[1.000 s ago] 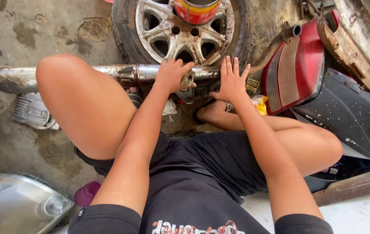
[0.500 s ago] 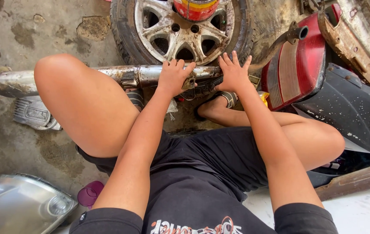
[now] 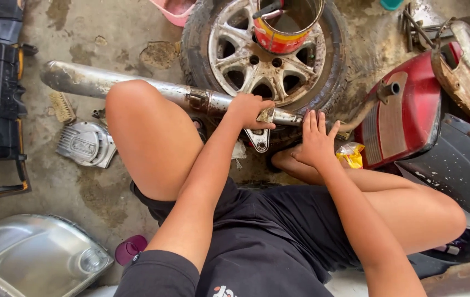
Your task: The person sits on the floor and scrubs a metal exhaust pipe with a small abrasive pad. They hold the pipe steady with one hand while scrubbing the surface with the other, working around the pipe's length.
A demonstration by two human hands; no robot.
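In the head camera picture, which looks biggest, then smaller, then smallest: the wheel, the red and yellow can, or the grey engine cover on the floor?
1. wheel
2. red and yellow can, partly cut off at the top
3. grey engine cover
The can and cover look close, so that order is unsure.

Silver exhaust pipe point(image 3: 136, 88), red-and-yellow tin point(image 3: 279, 38), red panel point(image 3: 411, 110), black shorts point(image 3: 268, 242)
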